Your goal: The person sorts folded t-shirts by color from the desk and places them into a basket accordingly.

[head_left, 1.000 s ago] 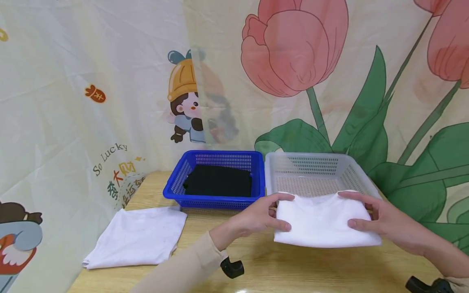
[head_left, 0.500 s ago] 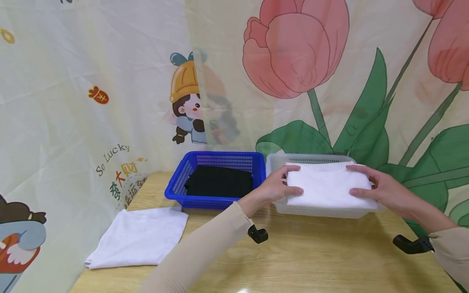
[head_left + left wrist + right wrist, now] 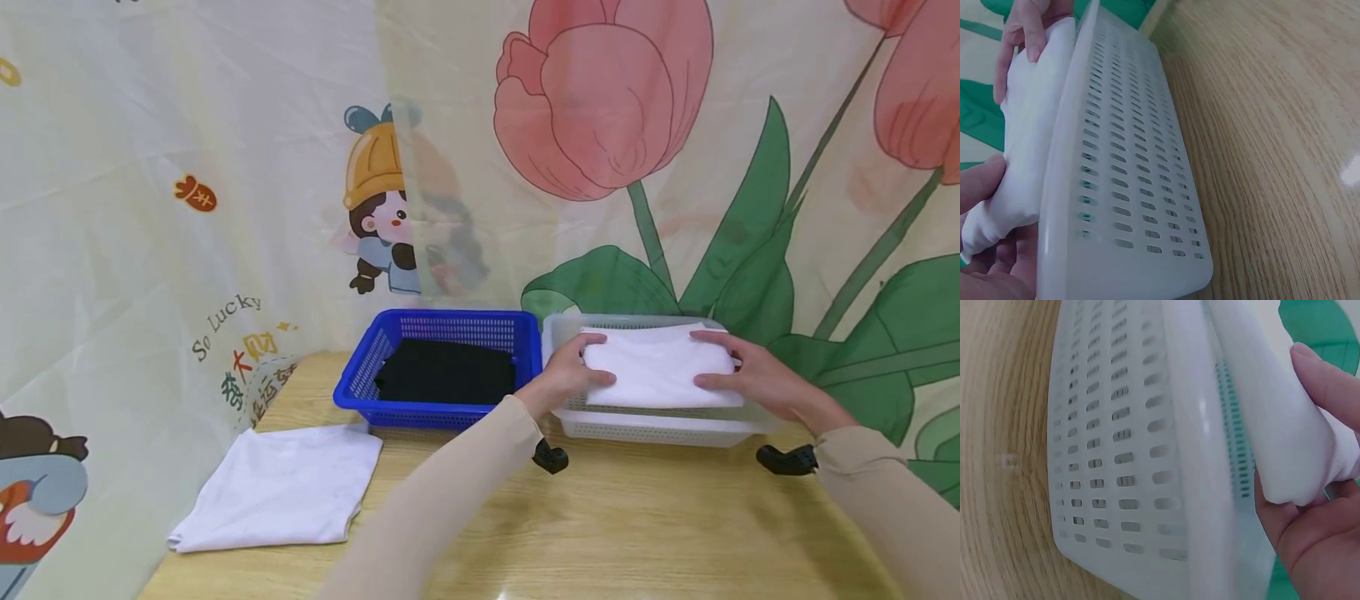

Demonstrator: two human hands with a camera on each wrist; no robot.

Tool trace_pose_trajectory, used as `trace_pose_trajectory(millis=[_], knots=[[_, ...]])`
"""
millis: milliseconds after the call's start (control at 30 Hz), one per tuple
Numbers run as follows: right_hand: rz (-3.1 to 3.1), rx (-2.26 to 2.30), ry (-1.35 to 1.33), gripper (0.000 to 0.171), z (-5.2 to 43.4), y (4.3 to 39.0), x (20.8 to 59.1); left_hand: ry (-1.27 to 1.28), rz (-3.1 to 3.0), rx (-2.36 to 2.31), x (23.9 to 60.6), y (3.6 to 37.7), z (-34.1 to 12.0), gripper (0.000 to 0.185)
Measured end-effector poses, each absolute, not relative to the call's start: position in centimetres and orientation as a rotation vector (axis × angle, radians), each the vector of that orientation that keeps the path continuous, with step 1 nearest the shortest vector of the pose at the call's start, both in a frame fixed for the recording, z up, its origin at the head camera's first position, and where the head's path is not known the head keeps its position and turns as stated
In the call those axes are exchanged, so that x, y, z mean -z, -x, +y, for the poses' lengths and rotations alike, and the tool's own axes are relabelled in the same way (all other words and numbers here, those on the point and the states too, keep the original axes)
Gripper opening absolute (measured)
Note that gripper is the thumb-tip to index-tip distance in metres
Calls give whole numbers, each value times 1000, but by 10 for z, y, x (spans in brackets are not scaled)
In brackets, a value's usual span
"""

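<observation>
A folded white cloth (image 3: 660, 367) is held between both hands at the mouth of the white plastic basket (image 3: 660, 427). My left hand (image 3: 567, 372) grips its left end, thumb on the near face and fingers reaching round the far edge. At the opposite end my right hand (image 3: 757, 377) pinches the cloth the same way. In the left wrist view the white cloth (image 3: 1032, 125) lies just behind the basket's rim (image 3: 1063, 162). The right wrist view shows the thumb (image 3: 1329, 381) pressing the folded bundle, with fingers curled beneath. Whether the cloth touches the basket floor is hidden.
A blue basket (image 3: 442, 410) holding folded black cloth (image 3: 446, 371) stands left of the white one. Another folded white cloth (image 3: 281, 487) lies on the wooden table (image 3: 600, 525) at the left. A printed curtain (image 3: 465, 167) hangs close behind the baskets.
Both hands have carried the folded white cloth forward from the basket's near side to over its opening, then slightly left. The blue basket and the other white cloth have stayed put.
</observation>
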State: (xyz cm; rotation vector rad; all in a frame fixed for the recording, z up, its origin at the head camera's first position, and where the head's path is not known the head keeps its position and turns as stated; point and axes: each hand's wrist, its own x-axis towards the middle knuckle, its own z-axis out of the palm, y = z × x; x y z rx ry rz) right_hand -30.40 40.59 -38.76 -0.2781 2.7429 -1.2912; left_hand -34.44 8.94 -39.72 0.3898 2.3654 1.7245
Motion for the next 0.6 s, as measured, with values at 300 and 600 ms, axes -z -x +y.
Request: trace_pose_trajectory(millis=[300, 600], knots=[[2724, 1308, 234, 93, 413, 318, 405, -410, 2404, -1705, 406, 351, 103, 70], [2708, 1322, 213, 92, 410, 326, 421, -336, 2442, -1714, 421, 361, 111, 68]])
